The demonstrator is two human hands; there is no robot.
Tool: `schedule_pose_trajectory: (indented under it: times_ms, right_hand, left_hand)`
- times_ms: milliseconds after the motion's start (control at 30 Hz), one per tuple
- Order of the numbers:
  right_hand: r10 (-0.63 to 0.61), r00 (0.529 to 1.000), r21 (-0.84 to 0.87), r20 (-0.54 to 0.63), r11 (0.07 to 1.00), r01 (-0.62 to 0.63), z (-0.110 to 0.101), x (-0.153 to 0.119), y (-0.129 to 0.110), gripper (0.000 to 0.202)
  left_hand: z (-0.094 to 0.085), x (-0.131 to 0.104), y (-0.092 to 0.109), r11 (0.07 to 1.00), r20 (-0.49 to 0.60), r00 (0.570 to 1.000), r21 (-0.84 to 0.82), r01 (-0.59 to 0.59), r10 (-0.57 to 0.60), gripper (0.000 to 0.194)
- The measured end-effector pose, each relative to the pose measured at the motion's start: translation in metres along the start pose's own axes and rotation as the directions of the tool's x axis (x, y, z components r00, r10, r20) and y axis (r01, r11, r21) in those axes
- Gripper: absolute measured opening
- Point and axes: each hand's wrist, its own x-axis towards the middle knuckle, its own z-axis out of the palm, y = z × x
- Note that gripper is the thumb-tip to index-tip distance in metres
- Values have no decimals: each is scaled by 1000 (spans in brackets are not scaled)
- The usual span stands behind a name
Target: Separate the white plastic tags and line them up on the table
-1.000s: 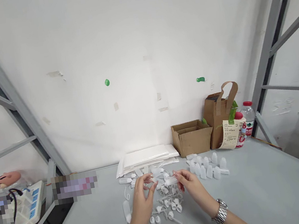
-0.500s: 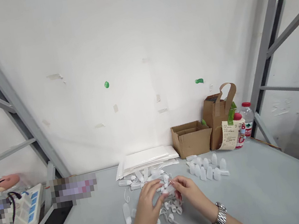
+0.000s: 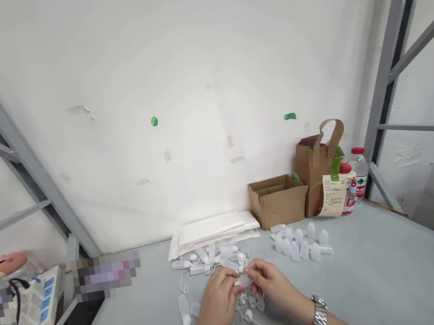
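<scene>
We pinched a small, translucent white plastic bottle (image 3: 244,280) between our left hand (image 3: 220,298) and right hand (image 3: 274,285) over white plastic caps (image 3: 260,304), seemingly working its end; the next move called for aligned fingers.

The left hand (image 3: 221,294) and right hand (image 3: 271,284), apart a second ago, have drawn together around a small translucent piece (image 3: 243,280) and moved nearer, now hiding more of the loose white parts (image 3: 248,315).
</scene>
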Motion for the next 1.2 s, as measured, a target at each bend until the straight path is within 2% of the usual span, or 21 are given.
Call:
schedule_pose_trajectory:
  times_ms: [167, 300, 367, 533, 767, 1000, 1200]
  right_hand:
    - [-121, 992, -108, 24, 987, 123, -5, -6, -13, 31]
    - [-54, 998, -169, -13, 984, 51, -6, -3, -12, 37]
    - [-38, 999, -185, -22, 982, 33, -7, -2, -10, 39]
    - [-134, 991, -137, 8, 981, 134, -9, -3, -9, 29]
    - [-18, 1000, -127, 22, 992, 21, -5, -1, -7, 35]
    - [-177, 984, -190, -10, 967, 172, -5, -7, -18, 20]
    - [-19, 998, -182, 61, 983, 30, -4, -5, -12, 40]
  left_hand:
    - [-1, 1, -2, 999, -6, 999, -22, 32, -33, 32]
    - [-2, 1, 0, 999, -24, 999, -17, 30, -31, 22]
    - [-2, 1, 2, 999, -24, 999, -42, 30, -32, 23]
    - [-3, 2, 2, 994, -42, 997, -99, 55, -60, 33]
    - [-2, 1, 0, 990, -26, 997, -122, 64, -68, 24]
    - [-3, 3, -3, 974, -15, 993, -201, 108, -113, 27]
    - [-2, 3, -4, 977, -74, 992, -195, 89, -105, 25]
